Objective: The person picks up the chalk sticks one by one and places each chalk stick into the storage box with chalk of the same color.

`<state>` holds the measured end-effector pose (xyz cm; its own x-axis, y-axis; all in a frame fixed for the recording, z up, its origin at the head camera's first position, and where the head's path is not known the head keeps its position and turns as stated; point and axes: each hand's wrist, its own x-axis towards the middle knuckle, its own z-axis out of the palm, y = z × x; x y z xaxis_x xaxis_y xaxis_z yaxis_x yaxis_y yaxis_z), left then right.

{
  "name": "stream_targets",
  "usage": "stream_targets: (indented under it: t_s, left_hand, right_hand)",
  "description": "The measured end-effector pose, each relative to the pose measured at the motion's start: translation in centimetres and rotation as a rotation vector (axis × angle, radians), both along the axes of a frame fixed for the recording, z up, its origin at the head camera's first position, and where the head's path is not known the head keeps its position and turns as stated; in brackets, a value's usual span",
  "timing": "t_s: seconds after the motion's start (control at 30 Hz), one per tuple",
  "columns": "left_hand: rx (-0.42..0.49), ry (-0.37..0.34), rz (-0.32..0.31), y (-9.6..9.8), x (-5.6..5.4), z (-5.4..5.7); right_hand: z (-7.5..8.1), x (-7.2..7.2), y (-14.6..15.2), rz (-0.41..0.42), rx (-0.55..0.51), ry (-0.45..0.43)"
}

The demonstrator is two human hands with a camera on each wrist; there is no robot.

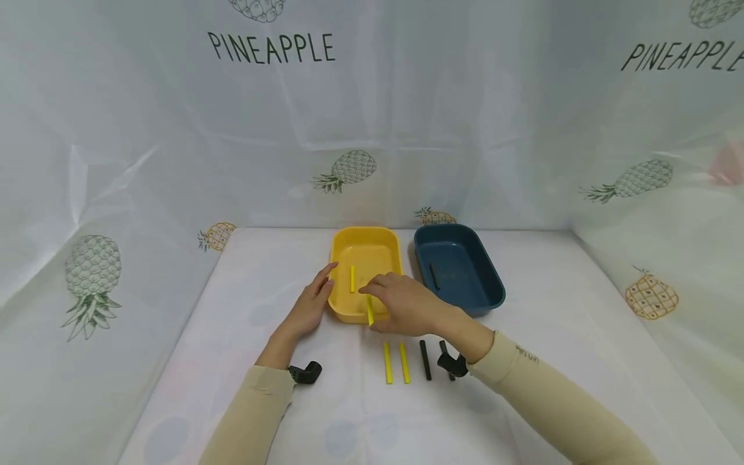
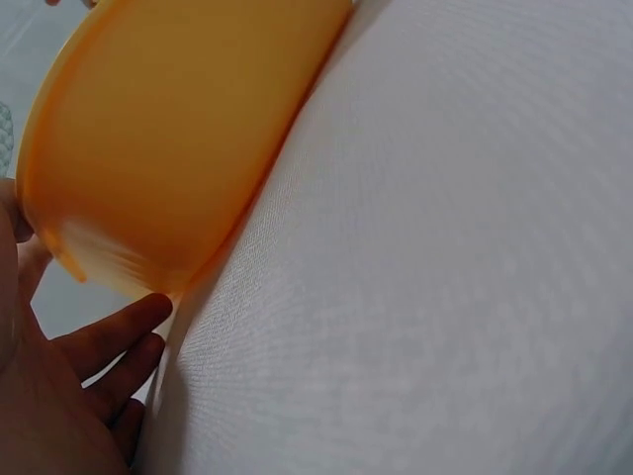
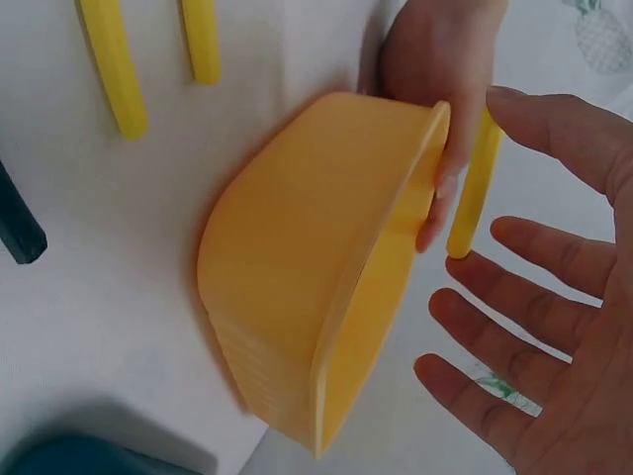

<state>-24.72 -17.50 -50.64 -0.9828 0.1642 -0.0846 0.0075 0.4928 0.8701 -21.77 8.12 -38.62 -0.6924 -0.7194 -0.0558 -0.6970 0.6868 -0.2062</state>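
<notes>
My right hand [image 1: 403,303] pinches a yellow stick [image 3: 478,183] end to end between thumb and fingertips, above the near part of the yellow tray [image 1: 373,253]. The other fingers spread loosely. My left hand [image 1: 308,310] rests against the tray's left side with its fingers fairly straight. In the left wrist view, fingertips [image 2: 148,309] lie by the tray's outer wall near the table. Inside the tray lies another yellow stick [image 1: 352,279]. On the table in front are two more yellow sticks [image 1: 387,363] and two black sticks [image 1: 425,360], one partly behind the right wrist camera.
A dark blue tray [image 1: 496,292] stands right of the yellow one, with a black stick [image 1: 434,276] inside. White cloth [image 1: 227,303] covers the table. White pineapple-printed sheeting [image 1: 465,116] rises behind and at both sides. A black camera [image 1: 307,372] is on each wrist.
</notes>
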Motion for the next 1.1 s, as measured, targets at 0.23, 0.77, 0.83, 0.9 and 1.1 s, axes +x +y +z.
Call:
stream_targets:
  t_s: [0.23, 0.77, 0.83, 0.9, 1.1]
  left_hand:
    - [0.002, -0.017, 0.012, 0.0, 0.0, 0.1]
    - [0.003, 0.046, -0.03, -0.1, -0.2, -0.2]
    - [0.004, 0.047, -0.03, -0.2, -0.2, -0.2]
    - [0.002, 0.046, -0.03, -0.2, -0.3, -0.2]
    - [0.005, 0.028, -0.024, -0.3, -0.3, 0.0]
  right_hand:
    - [0.0, -1.3, -0.1, -0.016, 0.015, 0.008]
    - [-0.3, -4.5, -1.2, -0.1, 0.088, -0.048]
    - [-0.5, -5.0, -1.3, -0.109, 0.081, -0.055]
    - [-0.7, -5.5, -1.4, -0.114, 0.076, -0.058]
    - [-1.7, -6.8, -1.9, -0.128, 0.089, -0.059]
